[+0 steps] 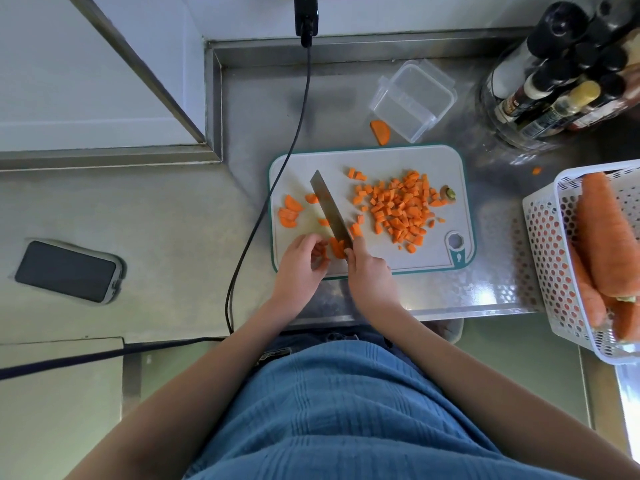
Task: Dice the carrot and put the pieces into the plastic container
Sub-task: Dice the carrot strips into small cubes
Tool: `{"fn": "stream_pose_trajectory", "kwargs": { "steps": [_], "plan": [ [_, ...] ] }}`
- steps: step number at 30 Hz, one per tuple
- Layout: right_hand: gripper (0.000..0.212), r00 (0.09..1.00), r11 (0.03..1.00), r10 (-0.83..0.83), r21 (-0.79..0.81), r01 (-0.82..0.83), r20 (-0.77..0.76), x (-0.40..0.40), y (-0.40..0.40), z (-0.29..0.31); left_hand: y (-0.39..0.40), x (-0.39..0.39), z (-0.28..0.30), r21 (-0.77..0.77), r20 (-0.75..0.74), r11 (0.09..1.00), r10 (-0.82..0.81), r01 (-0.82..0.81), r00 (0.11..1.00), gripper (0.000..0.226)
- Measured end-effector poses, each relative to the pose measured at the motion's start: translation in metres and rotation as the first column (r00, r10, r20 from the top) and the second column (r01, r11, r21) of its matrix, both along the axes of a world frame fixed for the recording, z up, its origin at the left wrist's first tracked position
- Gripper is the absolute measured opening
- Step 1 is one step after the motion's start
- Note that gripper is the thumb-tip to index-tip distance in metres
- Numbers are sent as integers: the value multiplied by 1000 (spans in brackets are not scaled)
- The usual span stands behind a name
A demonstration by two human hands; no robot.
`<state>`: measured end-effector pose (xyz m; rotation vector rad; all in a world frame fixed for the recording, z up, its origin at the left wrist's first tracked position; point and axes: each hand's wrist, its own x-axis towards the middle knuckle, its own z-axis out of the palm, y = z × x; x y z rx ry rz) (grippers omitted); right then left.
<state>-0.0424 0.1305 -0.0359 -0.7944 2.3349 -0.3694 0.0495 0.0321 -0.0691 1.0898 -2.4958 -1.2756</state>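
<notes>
A white cutting board (426, 157) with a teal rim lies on the steel counter. A heap of diced carrot (401, 206) covers its right half, and several carrot slices (290, 211) lie at its left edge. My right hand (369, 271) grips a knife (330, 211) whose blade points up and left across the board. My left hand (301, 263) holds down a carrot piece (337, 249) right beside the blade at the board's near edge. The clear plastic container (414, 98) stands beyond the board with nothing in it. A half-round carrot piece (381, 131) lies on the counter beside it.
A white perforated basket (550, 244) with whole carrots (602, 230) sits at the right. Bottles in a glass jar (550, 81) stand at the back right. A phone (67, 271) lies on the left. A black cable (273, 174) runs down across the counter, over the board's left corner.
</notes>
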Motion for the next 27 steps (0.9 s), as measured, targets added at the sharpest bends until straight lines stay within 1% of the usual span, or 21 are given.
{"fn": "stream_pose_trajectory", "kwargs": {
  "steps": [2, 5, 6, 7, 9, 10, 11, 13, 15, 17, 18, 21, 23, 25, 27],
  "plan": [
    [36, 1000, 999, 11, 34, -10, -21, 0, 2, -1, 0, 0, 0, 11, -3, 1000, -4, 4, 1000, 27],
    [28, 995, 994, -76, -68, 81, 65, -2, 7, 5, -3, 2, 1, -3, -21, 1000, -10, 10, 1000, 26],
    [25, 993, 988, -96, -112, 104, 74, -3, 8, 7, -6, 2, 1, -35, -32, 999, -10, 9, 999, 25],
    [22, 991, 982, -112, -145, 122, 75, -5, 9, 7, -11, 1, 2, -113, -44, 994, -17, 11, 999, 25],
    [18, 983, 965, -168, -192, 180, 79, -11, 10, 7, -25, -6, 4, -346, -60, 937, -67, 42, 996, 26],
    [17, 978, 956, -192, -209, 206, 87, -13, 10, 7, -35, -12, 3, -426, -66, 903, -83, 47, 994, 28],
    [16, 973, 949, -208, -220, 225, 95, -16, 10, 8, -44, -20, 3, -449, -70, 893, -76, 36, 995, 32],
    [12, 970, 943, -216, -232, 237, 116, -20, 12, 9, -61, -40, 5, -372, -76, 928, 0, -28, 997, 40],
    [11, 972, 945, -198, -237, 224, 127, -21, 15, 10, -73, -60, 11, -237, -62, 971, 24, -38, 998, 44],
    [13, 973, 946, -191, -240, 218, 133, -20, 16, 9, -76, -75, 17, -139, -71, 990, 0, -10, 997, 36],
    [15, 971, 945, -193, -241, 222, 139, -20, 16, 8, -75, -79, 20, -84, -92, 996, 21, -28, 996, 30],
    [15, 969, 944, -194, -239, 226, 150, -19, 16, 7, -74, -83, 24, 120, -119, 976, 198, -184, 973, 18],
    [15, 968, 941, -201, -246, 233, 147, -19, 16, 8, -76, -80, 22, 164, -97, 957, 258, -240, 961, 20],
    [16, 964, 929, -227, -266, 257, 138, -21, 16, 9, -80, -72, 21, 143, -102, 953, 282, -267, 954, 19],
    [17, 961, 923, -240, -275, 269, 137, -24, 16, 9, -85, -62, 17, 126, -87, 959, 267, -255, 960, 12]
  ]
}}
